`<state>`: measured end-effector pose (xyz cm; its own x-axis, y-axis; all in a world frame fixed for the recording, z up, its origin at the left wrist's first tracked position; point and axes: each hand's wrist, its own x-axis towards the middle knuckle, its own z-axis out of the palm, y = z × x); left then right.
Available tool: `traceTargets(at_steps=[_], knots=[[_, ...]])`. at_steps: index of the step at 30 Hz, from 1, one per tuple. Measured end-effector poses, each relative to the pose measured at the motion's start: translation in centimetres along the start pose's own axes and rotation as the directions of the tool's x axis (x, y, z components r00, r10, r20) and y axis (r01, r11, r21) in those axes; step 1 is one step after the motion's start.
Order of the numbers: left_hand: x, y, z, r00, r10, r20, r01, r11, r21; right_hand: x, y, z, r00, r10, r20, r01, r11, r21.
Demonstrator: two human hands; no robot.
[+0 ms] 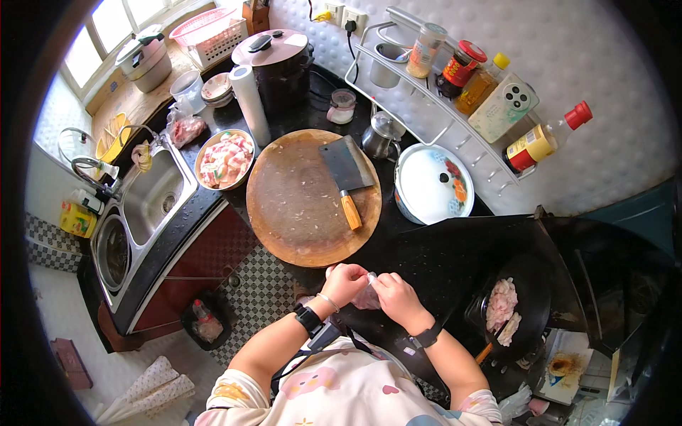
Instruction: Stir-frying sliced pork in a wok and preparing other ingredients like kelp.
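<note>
Close to my body, at the counter's front edge, my left hand [345, 285] and my right hand [397, 298] pinch the gathered top of a clear plastic bag [366, 299]. Something pinkish shows through the bag, partly hidden by my hands. Just beyond them lies a round wooden chopping board [298, 213], and a cleaver [346, 165] with a wooden handle rests on its right part. A bowl of cut raw meat [226, 160] stands left of the board. At the right, a wok [525, 319] holds pale pieces of meat or fat.
A double steel sink [154, 197] is at the left. Behind the board stand a plastic-film roll [250, 104], a dark lidded pot [279, 69] and a steel jug [382, 136]. A lidded enamel pot [434, 183] sits right, below a wall rack [442, 101] with bottles and a phone.
</note>
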<state>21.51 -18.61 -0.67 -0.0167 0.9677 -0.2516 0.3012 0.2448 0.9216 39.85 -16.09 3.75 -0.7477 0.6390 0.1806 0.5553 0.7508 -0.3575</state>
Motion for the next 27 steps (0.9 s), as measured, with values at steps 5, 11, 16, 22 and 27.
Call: traceTargets(at_steps=[5,11,16,22,27], knots=[[-1.2,-0.7,-0.2,0.944,0.276,-0.182,-0.233,0.946,0.226,-1.4,-0.2,0.8,0.990,0.078,-0.115,-0.074,0.997,0.033],[-3.8,-2.1,-2.8,0.904,0.341,-0.257,-0.234,0.900,0.369,-4.5,0.6,1.3,0.977,0.207,-0.048,-0.208,0.978,-0.013],[-5.3,-7.1,-3.7,0.936,0.200,-0.290,-0.061,0.903,0.425,-6.0,2.2,2.3,0.914,0.392,0.106,-0.391,0.920,-0.033],[-5.2,-9.4,-4.0,0.947,0.128,-0.296,-0.001,0.919,0.395,-7.1,3.4,3.0,0.875,0.468,0.123,-0.471,0.882,-0.008],[-5.2,-8.0,-4.1,0.935,0.161,-0.315,-0.017,0.910,0.415,-7.0,3.4,1.7,0.859,0.499,0.115,-0.503,0.864,0.007]])
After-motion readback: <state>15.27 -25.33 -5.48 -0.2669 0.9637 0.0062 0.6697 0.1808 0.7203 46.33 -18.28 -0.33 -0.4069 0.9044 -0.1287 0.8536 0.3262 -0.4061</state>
